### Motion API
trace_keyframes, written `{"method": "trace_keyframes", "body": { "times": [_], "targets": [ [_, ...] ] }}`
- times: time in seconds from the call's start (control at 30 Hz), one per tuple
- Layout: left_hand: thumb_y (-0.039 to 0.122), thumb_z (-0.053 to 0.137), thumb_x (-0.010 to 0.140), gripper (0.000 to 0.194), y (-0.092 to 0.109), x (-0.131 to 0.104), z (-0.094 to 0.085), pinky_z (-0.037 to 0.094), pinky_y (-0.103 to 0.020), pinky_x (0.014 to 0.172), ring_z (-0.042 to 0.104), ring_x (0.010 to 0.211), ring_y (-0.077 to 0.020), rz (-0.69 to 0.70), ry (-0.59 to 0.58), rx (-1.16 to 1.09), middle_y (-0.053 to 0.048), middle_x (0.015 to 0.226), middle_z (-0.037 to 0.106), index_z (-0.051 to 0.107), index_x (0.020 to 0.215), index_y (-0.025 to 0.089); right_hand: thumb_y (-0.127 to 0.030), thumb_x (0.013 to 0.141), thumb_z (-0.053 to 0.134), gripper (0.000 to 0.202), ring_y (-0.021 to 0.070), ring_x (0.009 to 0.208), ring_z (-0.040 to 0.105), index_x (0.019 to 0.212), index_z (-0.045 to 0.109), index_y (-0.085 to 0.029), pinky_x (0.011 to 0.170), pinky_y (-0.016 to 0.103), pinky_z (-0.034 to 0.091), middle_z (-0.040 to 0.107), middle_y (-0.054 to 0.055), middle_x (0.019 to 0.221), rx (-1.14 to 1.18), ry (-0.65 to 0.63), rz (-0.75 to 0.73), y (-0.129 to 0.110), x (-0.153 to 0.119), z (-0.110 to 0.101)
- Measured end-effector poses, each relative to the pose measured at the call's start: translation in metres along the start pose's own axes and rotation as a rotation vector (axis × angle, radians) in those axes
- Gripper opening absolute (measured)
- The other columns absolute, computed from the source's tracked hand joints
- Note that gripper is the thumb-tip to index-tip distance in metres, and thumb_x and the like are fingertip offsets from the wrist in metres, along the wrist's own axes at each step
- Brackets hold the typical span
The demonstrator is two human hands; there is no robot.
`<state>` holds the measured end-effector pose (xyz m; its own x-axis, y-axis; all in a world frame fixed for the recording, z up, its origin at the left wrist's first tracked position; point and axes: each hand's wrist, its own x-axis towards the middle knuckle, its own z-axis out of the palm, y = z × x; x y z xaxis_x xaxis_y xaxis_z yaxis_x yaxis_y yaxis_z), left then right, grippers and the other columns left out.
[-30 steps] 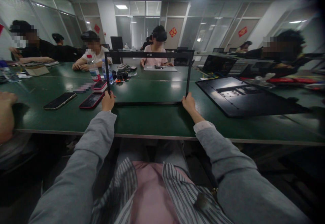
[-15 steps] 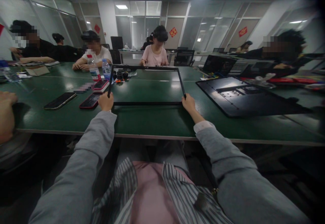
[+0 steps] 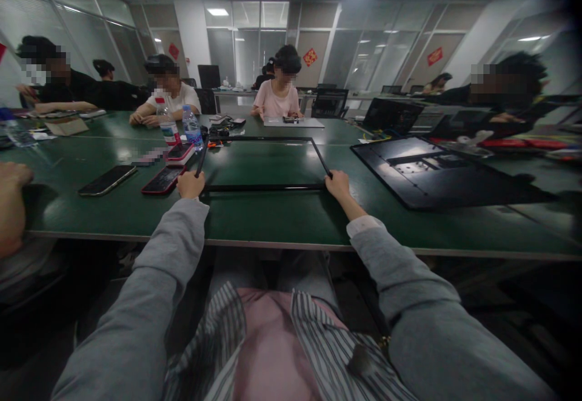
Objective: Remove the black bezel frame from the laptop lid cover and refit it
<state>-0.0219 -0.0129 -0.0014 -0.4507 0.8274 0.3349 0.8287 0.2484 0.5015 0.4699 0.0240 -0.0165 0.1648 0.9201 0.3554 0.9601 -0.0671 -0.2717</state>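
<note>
Left hand (image 3: 190, 184) and right hand (image 3: 337, 184) clamp black frame (image 3: 268, 188) at the desk (image 3: 273, 219)

Gray sleeves (image 3: 177, 222) reach in across the near edge of the desk. A co-worker's hand (image 3: 16, 173) shows at the left, by the same edge.

The fingers of the left hand are clamped on the left bar of the black frame, close to its near corner; the fingers of the right hand are clamped on the right bar, likewise near the corner. The thin, open rectangle lies above the middle of the desk's near half, its long front bar roughly parallel to the near edge. Whether any bar touches the desktop, I cannot tell.

Just beside the left hand lies a red-rimmed phone (image 3: 160, 181), and farther left a black phone (image 3: 108, 180). Well to the right of the right hand, a large dark panel (image 3: 459, 182) lies flat with a corner toward the near edge.

Behind the 2 phones stand 2 bottles: a red-capped bottle (image 3: 169, 127) and a blue-capped bottle (image 3: 191, 129). Small dark items (image 3: 222, 128) lie just right of them. At the far edge, a person in pink (image 3: 277, 99) sits behind a pale board (image 3: 313, 124); a person in white (image 3: 182, 97) sits farther left.
</note>
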Motion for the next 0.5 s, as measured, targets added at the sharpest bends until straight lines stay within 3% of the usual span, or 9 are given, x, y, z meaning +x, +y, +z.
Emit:
{"method": "trace_keyframes", "body": {
  "times": [0.5],
  "targets": [
    [0.044, 0.054, 0.090, 0.043, -0.0065, 0.0032, 0.0061, 0.047, -0.057, 0.101, 0.052, 0.126, -0.0442, 0.001, -0.038, 0.057, -0.022, 0.130, 0.065, 0.077, 0.112, 0.015, -0.028, 0.097, 0.042, 0.045, 0.0332, 0.123, 0.055, 0.124, 0.069, -0.003, 0.108, 0.045, 0.037, 0.065, 0.026, 0.120, -0.081, -0.028, -0.001, 0.0066, 0.0044, 0.0085]
  ]
}}
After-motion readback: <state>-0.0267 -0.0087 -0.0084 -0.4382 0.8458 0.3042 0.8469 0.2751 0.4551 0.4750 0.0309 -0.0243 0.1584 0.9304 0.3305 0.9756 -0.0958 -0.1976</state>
